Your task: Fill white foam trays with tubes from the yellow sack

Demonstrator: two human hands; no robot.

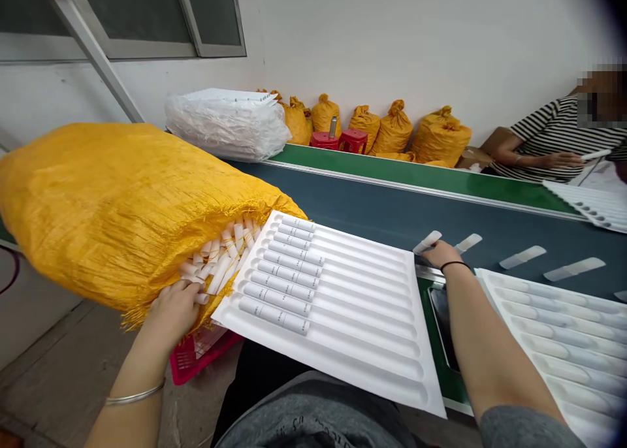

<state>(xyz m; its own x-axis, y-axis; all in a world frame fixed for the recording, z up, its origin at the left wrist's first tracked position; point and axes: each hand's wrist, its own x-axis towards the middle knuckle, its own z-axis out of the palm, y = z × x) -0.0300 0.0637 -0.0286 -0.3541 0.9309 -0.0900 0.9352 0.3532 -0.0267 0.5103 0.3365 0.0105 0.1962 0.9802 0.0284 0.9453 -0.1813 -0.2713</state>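
At the mouth of a yellow woven sack [122,206], my left hand [175,307] is closed around a short white tube [201,298], beside many loose white tubes [223,262]. Over the conveyor's near edge, my right hand [438,254] pinches a translucent white tube [426,241]; its fingertips are partly hidden. Between my hands lies a white slotted tray [365,324], tilted on the bench edge above my lap. Several printed white tubes [274,298] fill the left ends of its grooves, while the right ends are bare.
More translucent tubes [523,257] lie on the dark conveyor belt [372,203]. A second tray [494,291] holding long tubes is at right, with a phone [443,317] near my forearm. Across the belt sits a person in a striped shirt [543,131]. Yellow sacks [392,131] line the wall.
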